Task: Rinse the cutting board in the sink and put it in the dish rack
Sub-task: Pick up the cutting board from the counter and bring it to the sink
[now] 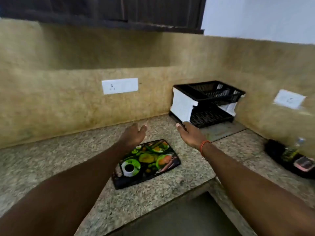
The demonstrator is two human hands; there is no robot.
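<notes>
So nothing is rinsed yet — the cutting board (146,163) lies flat on the counter (192,160), dry side up as far as I can tell. My left hand (133,136) hovers over its far corner at eleven o'clock, my right hand (190,135) beyond its one o'clock corner; both are loose and empty. I judge this the reach. Next I must pinch the board's edges and carry it to the sink (185,217) at five o'clock — the dish rack (207,103) waits at one o'clock.

Granite counter (71,167): cutting board (146,163), dish rack (207,103)
</notes>
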